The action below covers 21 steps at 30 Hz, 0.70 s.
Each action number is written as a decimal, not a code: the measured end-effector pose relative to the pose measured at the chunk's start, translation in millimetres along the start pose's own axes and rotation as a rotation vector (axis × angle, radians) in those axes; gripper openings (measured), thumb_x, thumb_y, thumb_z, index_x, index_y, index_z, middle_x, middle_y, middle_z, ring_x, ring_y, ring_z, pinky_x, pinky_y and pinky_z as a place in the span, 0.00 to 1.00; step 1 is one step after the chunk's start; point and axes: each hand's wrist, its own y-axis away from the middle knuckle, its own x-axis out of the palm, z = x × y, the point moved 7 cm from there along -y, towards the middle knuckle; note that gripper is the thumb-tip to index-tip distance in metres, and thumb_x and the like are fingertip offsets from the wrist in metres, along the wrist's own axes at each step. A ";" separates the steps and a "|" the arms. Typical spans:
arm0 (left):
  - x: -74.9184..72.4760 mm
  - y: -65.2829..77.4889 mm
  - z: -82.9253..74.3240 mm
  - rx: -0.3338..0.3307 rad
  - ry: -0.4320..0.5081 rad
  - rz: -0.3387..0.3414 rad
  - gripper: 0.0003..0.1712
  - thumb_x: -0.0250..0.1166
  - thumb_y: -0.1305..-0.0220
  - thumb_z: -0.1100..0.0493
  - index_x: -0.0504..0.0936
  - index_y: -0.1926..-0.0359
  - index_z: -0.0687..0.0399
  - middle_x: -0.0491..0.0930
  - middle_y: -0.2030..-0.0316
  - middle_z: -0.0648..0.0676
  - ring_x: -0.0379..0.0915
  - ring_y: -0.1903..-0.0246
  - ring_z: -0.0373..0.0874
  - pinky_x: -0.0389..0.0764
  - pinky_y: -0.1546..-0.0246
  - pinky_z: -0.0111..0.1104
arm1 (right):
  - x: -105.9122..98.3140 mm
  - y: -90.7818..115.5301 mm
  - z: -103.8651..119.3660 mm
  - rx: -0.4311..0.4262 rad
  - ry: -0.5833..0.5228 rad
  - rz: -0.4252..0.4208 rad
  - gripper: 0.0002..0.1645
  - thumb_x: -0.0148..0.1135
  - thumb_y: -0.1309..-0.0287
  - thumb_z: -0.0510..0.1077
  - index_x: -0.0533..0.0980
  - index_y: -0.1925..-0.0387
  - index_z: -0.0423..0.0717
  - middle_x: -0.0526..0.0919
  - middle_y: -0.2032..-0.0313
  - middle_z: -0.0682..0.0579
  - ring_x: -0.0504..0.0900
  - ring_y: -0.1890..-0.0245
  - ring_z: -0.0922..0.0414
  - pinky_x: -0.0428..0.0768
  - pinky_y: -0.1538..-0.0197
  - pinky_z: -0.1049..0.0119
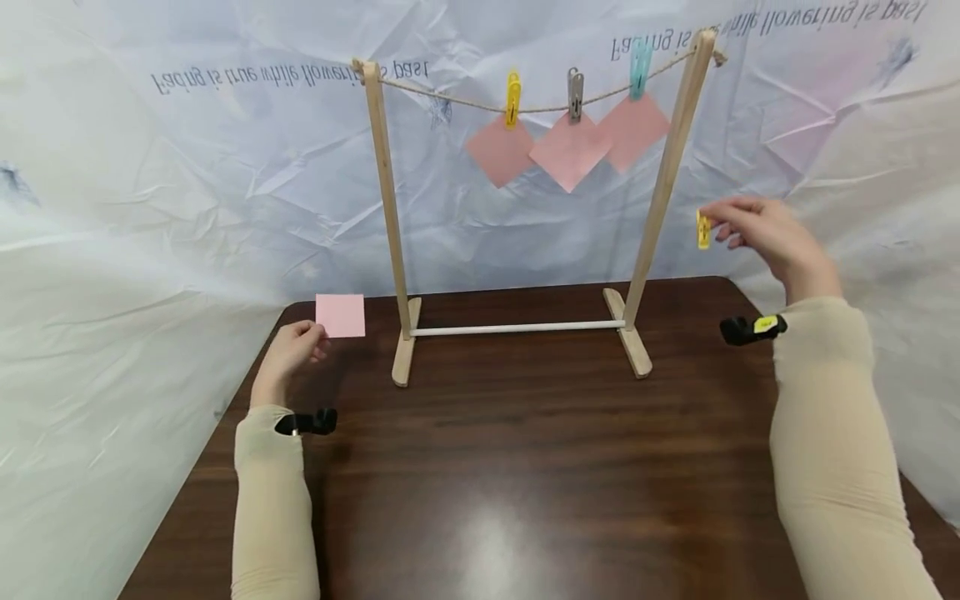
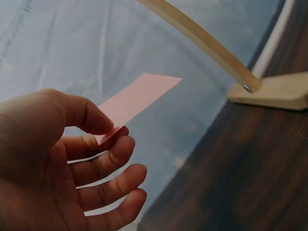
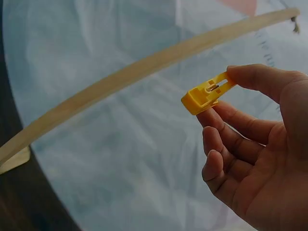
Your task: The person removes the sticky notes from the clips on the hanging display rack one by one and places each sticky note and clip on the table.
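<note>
Between thumb and index finger, my left hand [image 1: 296, 350] pinches a pink square of paper [image 1: 341, 316] by its edge, left of the wooden stand. The left wrist view shows the paper [image 2: 139, 96] angled away, the other fingers loosely curved below it. To the right of the stand, my right hand [image 1: 772, 237] holds a yellow clothespin [image 1: 703, 231] by its end. In the right wrist view, thumb and fingers grip that clothespin [image 3: 204, 96]. Three pink papers hang from a rope [image 1: 442, 97], held by a yellow clothespin [image 1: 513, 98], a grey clothespin [image 1: 575, 96] and a teal clothespin [image 1: 640, 71].
The stand has a left post [image 1: 387, 192], a right post [image 1: 670, 183] and a white crossbar [image 1: 517, 328] low between its wooden feet. It stands at the back of a dark wooden table [image 1: 480, 450]. Behind hangs a pale printed sheet [image 1: 247, 192]. Both wrists wear black cameras.
</note>
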 end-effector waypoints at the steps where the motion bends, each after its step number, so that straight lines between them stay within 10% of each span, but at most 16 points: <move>1: 2.5 -0.4 4.4 -0.014 -0.010 0.007 0.19 0.47 0.25 0.59 0.75 0.55 0.75 0.81 0.69 0.56 0.78 0.74 0.40 0.81 0.72 0.30 | 1.1 1.1 -10.4 0.013 0.032 0.000 0.06 0.64 0.33 0.55 0.81 0.59 0.60 0.81 0.68 0.65 0.77 0.69 0.65 0.77 0.66 0.74; 9: 23.0 0.0 34.1 -0.096 -0.018 0.055 0.21 0.47 0.24 0.57 0.75 0.53 0.75 0.82 0.65 0.61 0.77 0.72 0.41 0.81 0.67 0.34 | 16.9 10.9 -81.2 0.114 0.273 0.111 0.46 0.56 0.32 0.66 0.65 0.31 0.33 0.77 0.62 0.60 0.76 0.64 0.64 0.78 0.61 0.70; 21: 30.1 -0.7 58.0 -0.157 -0.168 0.120 0.19 0.48 0.27 0.57 0.77 0.57 0.71 0.81 0.65 0.61 0.77 0.72 0.46 0.78 0.71 0.36 | 36.7 19.3 -155.4 0.212 0.333 0.230 0.49 0.52 0.28 0.65 0.61 0.31 0.24 0.77 0.48 0.38 0.80 0.60 0.59 0.79 0.45 0.47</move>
